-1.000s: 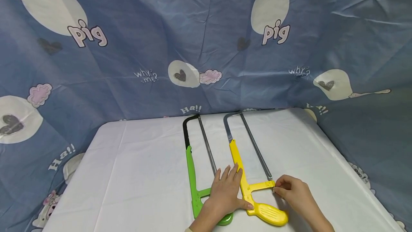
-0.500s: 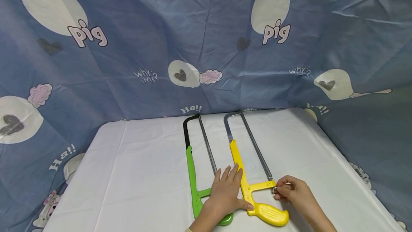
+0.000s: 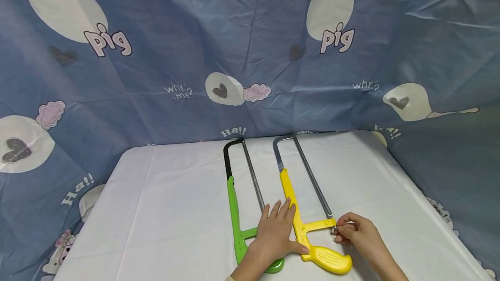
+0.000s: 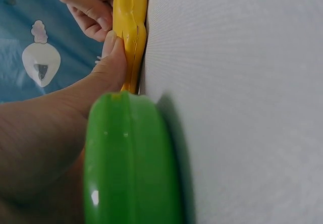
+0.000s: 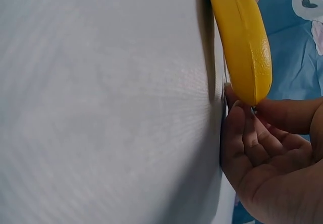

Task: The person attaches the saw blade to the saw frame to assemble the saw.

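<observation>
In the head view a yellow hacksaw [image 3: 291, 190] lies on the white-covered table, its blade [image 3: 312, 177] toward the right. My left hand [image 3: 275, 231] rests with spread fingers on its frame, the thumb against the yellow handle [image 4: 132, 37]. At the blade's near end, my right hand [image 3: 357, 231] pinches a small shiny wing nut [image 3: 334, 230] between thumb and fingers. In the right wrist view the yellow handle [image 5: 242, 42] hides most of that nut. A green hacksaw [image 3: 233, 211] lies to the left, partly under my left hand and forearm; its handle end [image 4: 128, 158] fills the left wrist foreground.
Both saws' far ends reach the back edge of the table [image 3: 175, 185]. Behind it hangs a blue printed cloth [image 3: 175, 55], which also runs down both sides.
The right fingers have shifted round the wing nut, whose shiny metal now shows where fingers covered it a second ago. My left hand and both saws keep their places.
</observation>
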A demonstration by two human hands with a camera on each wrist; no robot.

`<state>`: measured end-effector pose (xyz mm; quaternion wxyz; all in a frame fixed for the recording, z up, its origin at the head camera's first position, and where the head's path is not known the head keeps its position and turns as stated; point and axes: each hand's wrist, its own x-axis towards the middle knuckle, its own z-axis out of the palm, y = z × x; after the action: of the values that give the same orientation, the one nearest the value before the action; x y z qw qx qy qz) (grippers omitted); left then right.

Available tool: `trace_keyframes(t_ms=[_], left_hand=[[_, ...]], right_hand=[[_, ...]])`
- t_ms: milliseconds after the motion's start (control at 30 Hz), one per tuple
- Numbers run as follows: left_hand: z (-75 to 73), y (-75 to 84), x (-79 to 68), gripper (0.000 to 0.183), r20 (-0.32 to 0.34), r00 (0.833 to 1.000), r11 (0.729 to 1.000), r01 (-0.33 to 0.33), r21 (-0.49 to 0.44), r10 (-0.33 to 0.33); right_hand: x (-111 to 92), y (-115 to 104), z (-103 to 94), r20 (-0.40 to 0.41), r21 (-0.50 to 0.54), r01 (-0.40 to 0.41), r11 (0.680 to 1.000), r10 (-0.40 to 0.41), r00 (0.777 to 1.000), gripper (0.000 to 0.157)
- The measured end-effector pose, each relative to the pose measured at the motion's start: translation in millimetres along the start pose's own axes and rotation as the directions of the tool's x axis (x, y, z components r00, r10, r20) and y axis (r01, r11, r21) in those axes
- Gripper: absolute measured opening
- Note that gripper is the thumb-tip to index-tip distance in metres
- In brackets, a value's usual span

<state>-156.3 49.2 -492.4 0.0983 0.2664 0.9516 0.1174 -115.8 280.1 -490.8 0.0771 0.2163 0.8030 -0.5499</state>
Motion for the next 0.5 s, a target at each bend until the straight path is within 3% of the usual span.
trace_keyframes(t_ms=[267, 500], left_hand=[[0.8, -0.6, -1.1, 0.115, -0.014, 1.000, 1.000, -0.012, -0.010, 0.012], [0.0, -0.8, -2.5, 0.115, -0.024, 1.000, 1.000, -0.013, 0.000, 0.013]], right_hand=[[0.6, -1.0, 0.4, -0.014, -0.129, -0.002, 0.992, 0.000, 1.000, 0.009], [-2.5, -2.1, 0.5, -0.029, -0.302, 0.049, 0.952, -0.061, 0.998, 0.009]])
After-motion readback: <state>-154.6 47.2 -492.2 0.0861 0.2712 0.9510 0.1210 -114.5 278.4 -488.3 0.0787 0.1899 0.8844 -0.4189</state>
